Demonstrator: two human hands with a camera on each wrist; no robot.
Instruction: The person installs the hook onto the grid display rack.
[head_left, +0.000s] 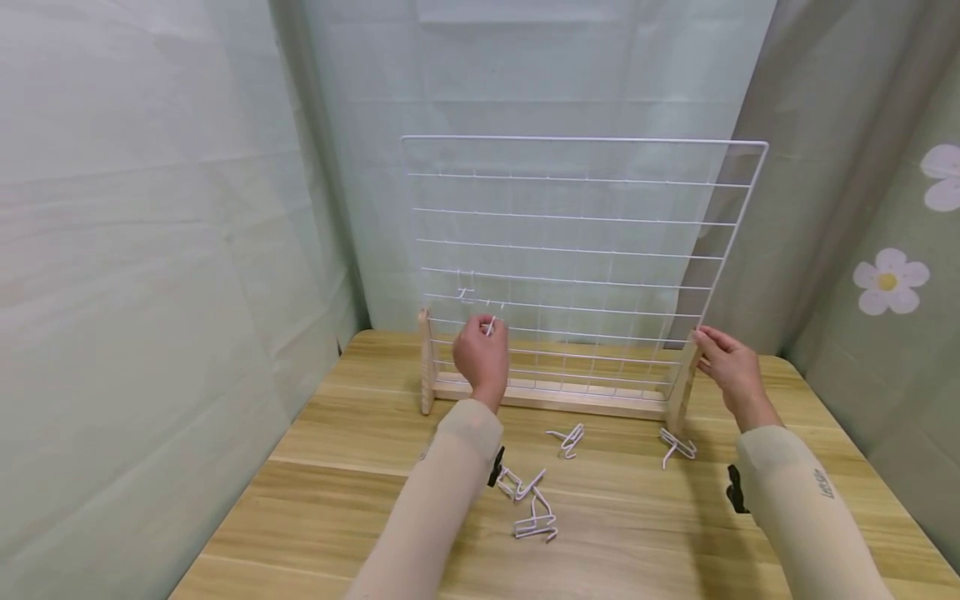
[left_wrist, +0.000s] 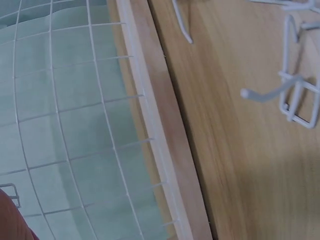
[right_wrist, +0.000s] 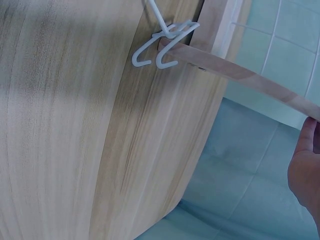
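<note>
- Left hand (head_left: 482,356) pinches white wire hook (head_left: 491,326); probably light, stiff, smooth, best held by its prong
- Right hand (head_left: 731,370) grips wooden upright (head_left: 682,389) at fingertips; likely rigid

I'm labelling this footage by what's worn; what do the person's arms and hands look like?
Left sleeve and right sleeve are long, plain and cream-coloured. Dark lettering marks the right one near its cuff. A small black piece shows beside the left cuff and another beside the right. Left hand and right hand wear no gloves.
</note>
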